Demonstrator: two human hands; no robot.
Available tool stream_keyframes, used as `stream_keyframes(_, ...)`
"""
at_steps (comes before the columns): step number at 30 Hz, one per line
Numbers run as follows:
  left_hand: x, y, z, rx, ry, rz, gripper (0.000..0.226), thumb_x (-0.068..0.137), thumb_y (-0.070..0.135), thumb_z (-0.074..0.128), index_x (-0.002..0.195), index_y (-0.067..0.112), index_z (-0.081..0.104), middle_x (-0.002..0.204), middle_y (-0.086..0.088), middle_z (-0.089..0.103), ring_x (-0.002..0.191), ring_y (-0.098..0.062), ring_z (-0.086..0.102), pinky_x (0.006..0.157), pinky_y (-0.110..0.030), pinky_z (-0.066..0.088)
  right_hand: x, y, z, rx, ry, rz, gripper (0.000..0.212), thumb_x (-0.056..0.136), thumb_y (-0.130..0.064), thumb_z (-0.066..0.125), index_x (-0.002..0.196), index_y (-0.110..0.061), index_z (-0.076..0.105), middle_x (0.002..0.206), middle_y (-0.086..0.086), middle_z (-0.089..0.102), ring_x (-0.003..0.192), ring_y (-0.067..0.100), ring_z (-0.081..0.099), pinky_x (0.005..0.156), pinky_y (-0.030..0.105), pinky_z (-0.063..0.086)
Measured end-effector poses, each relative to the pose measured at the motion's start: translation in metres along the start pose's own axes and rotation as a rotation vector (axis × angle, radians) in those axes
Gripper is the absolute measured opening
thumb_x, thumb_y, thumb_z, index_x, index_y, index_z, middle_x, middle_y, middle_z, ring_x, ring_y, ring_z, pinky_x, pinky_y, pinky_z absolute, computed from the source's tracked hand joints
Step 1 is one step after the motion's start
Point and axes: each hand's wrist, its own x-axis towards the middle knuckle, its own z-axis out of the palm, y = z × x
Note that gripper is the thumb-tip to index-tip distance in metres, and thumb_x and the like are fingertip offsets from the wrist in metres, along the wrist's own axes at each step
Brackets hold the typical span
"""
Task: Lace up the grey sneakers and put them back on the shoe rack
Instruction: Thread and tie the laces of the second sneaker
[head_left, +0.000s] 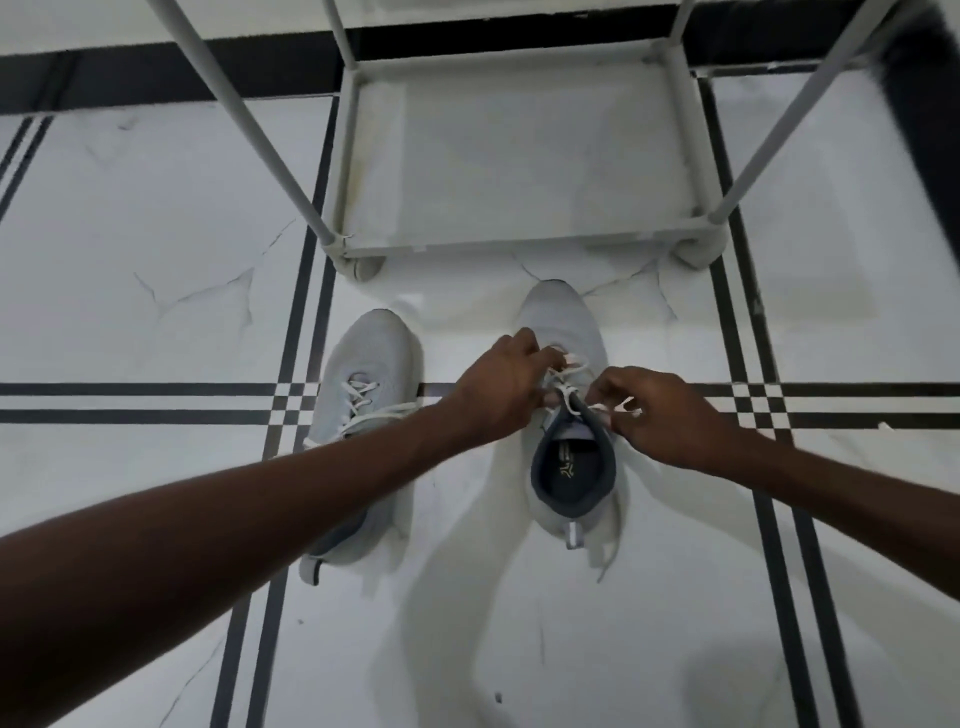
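Two grey sneakers stand on the floor, toes pointing away from me. The right sneaker (558, 317) has a dark opening and white laces (571, 364) across its tongue. My left hand (501, 392) pinches the laces on the shoe's left side. My right hand (660, 415) grips a lace end on the shoe's right side. The left sneaker (369, 358) lies apart to the left, its white laces (363, 400) loose and partly hidden under my left forearm. Just beyond the toes stands the white shoe rack (519, 244), with nothing on its bottom shelf.
The floor (156, 234) is white marble tile with black stripe borders. The rack's slanted posts (234, 119) rise at left and right. A dark band runs along the wall base behind the rack.
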Motion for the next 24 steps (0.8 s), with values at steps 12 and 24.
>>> stream_keyframes(12,-0.024,-0.005,-0.035,0.114,-0.026,0.019,0.044,0.076,0.014,0.070,0.119,0.013,0.061,0.123,-0.012,0.062,0.113,-0.031,0.057,0.086,-0.039,0.048,-0.001,-0.007,-0.011,-0.100,-0.075,-0.004,0.019,0.087,-0.025,0.062,0.068,-0.027,0.057,0.062,-0.011,0.056,0.064,0.014,0.055,0.060,0.031,0.037)
stream_keyframes(24,-0.032,-0.002,-0.052,0.299,0.026,0.316,0.024,0.083,0.028,0.061,0.072,0.012,0.075,0.115,-0.005,0.070,0.127,-0.031,0.053,0.095,-0.042,0.045,0.015,-0.012,-0.031,-0.396,-0.192,-0.112,0.030,0.094,-0.032,0.054,0.069,-0.016,0.054,0.066,-0.004,0.060,0.062,0.017,0.051,0.055,0.031,0.032)
